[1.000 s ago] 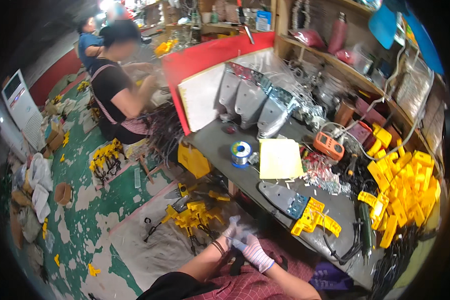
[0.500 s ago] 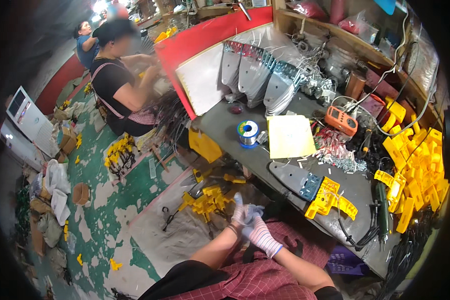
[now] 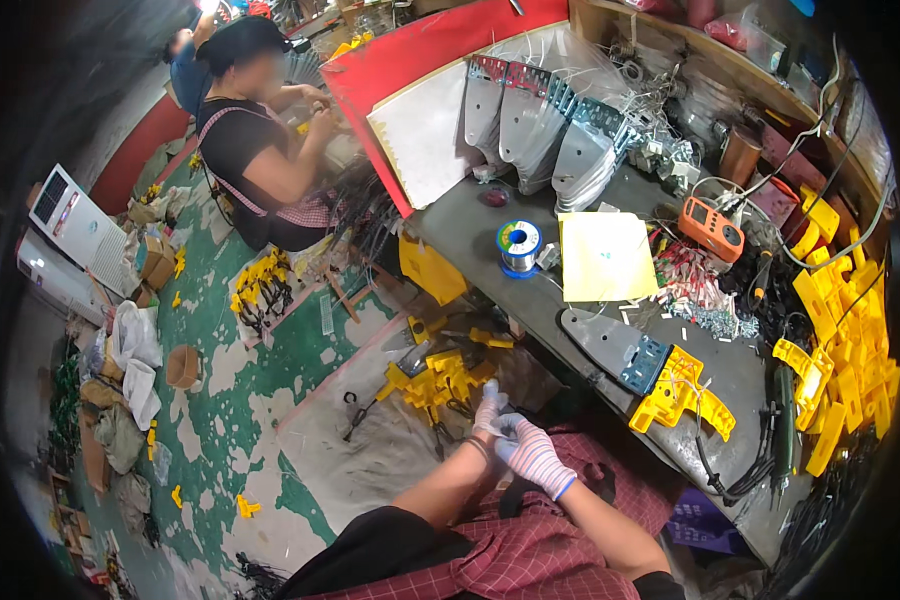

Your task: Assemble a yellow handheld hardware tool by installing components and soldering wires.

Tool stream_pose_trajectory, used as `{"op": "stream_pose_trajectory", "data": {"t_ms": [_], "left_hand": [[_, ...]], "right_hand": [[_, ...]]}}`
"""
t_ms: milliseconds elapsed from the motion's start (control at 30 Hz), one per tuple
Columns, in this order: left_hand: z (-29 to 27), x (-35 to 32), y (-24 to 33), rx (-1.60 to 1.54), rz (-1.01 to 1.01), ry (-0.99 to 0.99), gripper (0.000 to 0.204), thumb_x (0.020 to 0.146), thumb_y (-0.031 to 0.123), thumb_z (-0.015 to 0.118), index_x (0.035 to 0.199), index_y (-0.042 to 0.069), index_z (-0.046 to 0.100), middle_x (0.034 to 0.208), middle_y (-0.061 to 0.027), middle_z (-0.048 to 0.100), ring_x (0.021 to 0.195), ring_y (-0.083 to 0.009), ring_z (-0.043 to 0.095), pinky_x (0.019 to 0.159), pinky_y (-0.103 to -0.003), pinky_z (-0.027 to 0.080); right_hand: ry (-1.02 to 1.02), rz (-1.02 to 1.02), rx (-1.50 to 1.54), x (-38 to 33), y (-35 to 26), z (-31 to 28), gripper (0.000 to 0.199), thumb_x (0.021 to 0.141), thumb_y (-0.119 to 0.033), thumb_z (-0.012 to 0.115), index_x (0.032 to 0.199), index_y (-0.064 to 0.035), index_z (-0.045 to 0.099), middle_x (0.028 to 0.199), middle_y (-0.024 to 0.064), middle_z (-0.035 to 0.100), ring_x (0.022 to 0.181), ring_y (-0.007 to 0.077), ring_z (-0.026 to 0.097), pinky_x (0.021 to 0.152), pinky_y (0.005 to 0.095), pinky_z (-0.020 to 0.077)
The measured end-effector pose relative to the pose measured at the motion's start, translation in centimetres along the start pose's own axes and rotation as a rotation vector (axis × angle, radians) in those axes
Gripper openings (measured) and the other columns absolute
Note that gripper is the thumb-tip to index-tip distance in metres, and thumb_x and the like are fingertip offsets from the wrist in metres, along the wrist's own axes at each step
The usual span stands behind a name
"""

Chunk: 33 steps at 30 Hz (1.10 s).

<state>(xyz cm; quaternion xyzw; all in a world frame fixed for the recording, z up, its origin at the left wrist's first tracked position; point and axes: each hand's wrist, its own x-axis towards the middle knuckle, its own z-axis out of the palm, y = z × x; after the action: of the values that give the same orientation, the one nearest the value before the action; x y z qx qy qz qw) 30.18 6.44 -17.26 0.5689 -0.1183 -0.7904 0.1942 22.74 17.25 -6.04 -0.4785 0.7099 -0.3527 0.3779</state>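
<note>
Both my hands wear white knit gloves with coloured stripes and meet in front of my lap, left of the workbench. My left hand points away from me, its fingers seemingly stretched out and partly hidden. My right hand is closed at the left wrist, where its fingers pinch the cuff of the left glove. Just beyond the hands lies a pile of yellow plastic parts with black cables. On the bench to the right rests a grey metal plate joined to a yellow housing with wires.
The bench holds a solder spool, yellow paper, an orange meter, stacked grey plates and a heap of yellow housings. A co-worker sits at the far left. Cartons and bags line the floor's left side.
My right hand has shifted from the left hand's fingers to its wrist, and both hands have moved slightly up and right. The view has tilted a little; the co-worker's hands have moved.
</note>
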Motion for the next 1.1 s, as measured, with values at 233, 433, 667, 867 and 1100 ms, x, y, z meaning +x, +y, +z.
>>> {"op": "stream_pose_trajectory", "data": {"t_ms": [233,433,667,867,1100], "left_hand": [[-1.4,3.6,-4.4,-0.068,0.054,0.013,0.049,0.088,0.051,0.067,0.066,0.012,0.05,0.057,0.0001,0.051,0.052,-0.019,0.051,0.051,-0.035,0.04],[0.3,-1.2,-4.0,-0.166,0.107,-0.033,0.053,0.098,0.044,0.048,0.122,-0.002,0.059,0.123,-0.0179,0.061,0.121,-0.0253,0.055,0.107,-0.039,0.039],[0.5,-0.5,-3.3,-0.097,0.096,-0.017,0.069,0.093,0.059,0.046,0.125,0.0,0.058,0.128,-0.0174,0.059,0.124,-0.0258,0.052,0.105,-0.038,0.04],[1.0,0.0,-2.3,-0.027,0.091,-0.007,0.082,0.088,0.072,0.043,0.127,0.001,0.057,0.133,-0.0169,0.056,0.126,-0.0262,0.05,0.102,-0.037,0.04],[2.3,-0.8,-0.4,-0.003,-0.063,0.015,0.103,0.082,0.086,0.03,0.151,0.01,0.03,0.157,-0.0152,0.029,0.146,-0.0311,0.024,0.116,-0.044,0.023]], "right_hand": [[0.038,-0.116,-0.629,1.4,0.1,0.6,0.019,0.085,-0.033,0.063,0.09,-0.0158,0.07,0.07,0.0144,0.067,0.068,0.0322,0.067,0.064,0.0445,0.0517],[0.121,-0.189,-0.48,0.7,0.2,1.5,0.016,0.084,-0.025,0.065,0.086,-0.0093,0.065,0.069,0.0154,0.066,0.069,0.0345,0.066,0.063,0.0464,0.0503],[0.136,-0.297,-0.255,-0.4,-1.8,0.7,0.02,0.086,-0.027,0.065,0.082,-0.0076,0.064,0.07,0.0206,0.063,0.066,0.0402,0.063,0.064,0.0483,0.0513],[0.156,-0.336,-0.274,-0.2,-1.1,0.8,0.021,0.089,-0.028,0.061,0.085,-0.0084,0.067,0.075,0.0195,0.066,0.073,0.0386,0.064,0.071,0.0472,0.0506],[0.078,-0.381,-0.258,-0.4,-1.6,0.3,0.02,0.088,-0.029,0.062,0.089,-0.0091,0.066,0.074,0.0177,0.066,0.07,0.0363,0.064,0.069,0.0468,0.0504]]}}
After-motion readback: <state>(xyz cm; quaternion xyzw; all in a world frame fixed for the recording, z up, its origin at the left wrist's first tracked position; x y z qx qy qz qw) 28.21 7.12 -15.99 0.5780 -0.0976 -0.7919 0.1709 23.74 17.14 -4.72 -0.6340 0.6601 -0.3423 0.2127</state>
